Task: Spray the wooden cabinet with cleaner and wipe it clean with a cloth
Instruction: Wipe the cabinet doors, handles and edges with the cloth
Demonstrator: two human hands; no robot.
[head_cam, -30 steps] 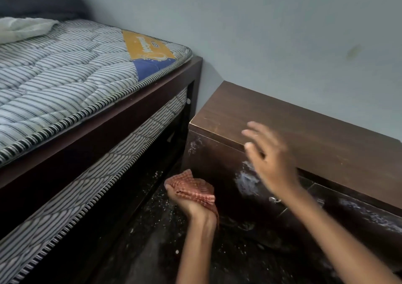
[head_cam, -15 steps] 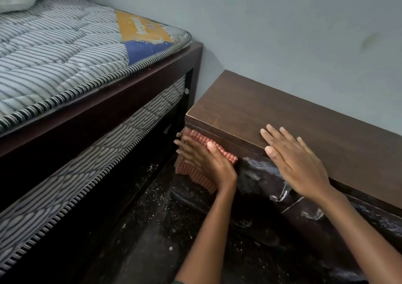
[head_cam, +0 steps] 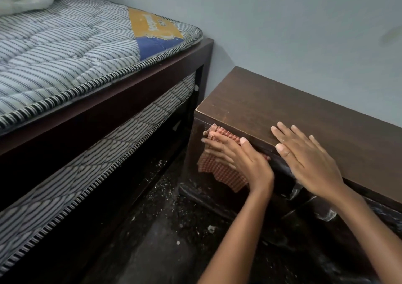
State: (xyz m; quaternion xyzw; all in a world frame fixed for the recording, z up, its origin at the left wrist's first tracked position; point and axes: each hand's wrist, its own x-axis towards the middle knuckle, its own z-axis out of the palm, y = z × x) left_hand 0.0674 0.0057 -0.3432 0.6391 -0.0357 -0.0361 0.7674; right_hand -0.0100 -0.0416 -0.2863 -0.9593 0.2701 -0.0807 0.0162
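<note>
A low dark wooden cabinet [head_cam: 282, 109] stands against the wall on the right. My left hand [head_cam: 237, 157] lies flat with spread fingers on a red checked cloth [head_cam: 221, 172], pressing it against the upper left of the cabinet's glossy front. My right hand [head_cam: 304, 159] rests palm down, fingers apart, on the front edge of the cabinet top, holding nothing. White cleaner streaks [head_cam: 295, 191] show on the front under the right wrist. No spray bottle is in view.
A bed with a striped mattress [head_cam: 76, 50] on a dark wooden frame [head_cam: 134, 92] fills the left, and a second striped mattress [head_cam: 97, 153] lies beneath. A narrow dark floor strip [head_cam: 165, 229], speckled with white bits, runs between bed and cabinet. A pale wall is behind.
My left hand rose from near the floor with the bunched cloth and flattened it on the cabinet front. My right hand came down from mid-air onto the cabinet's top edge.
</note>
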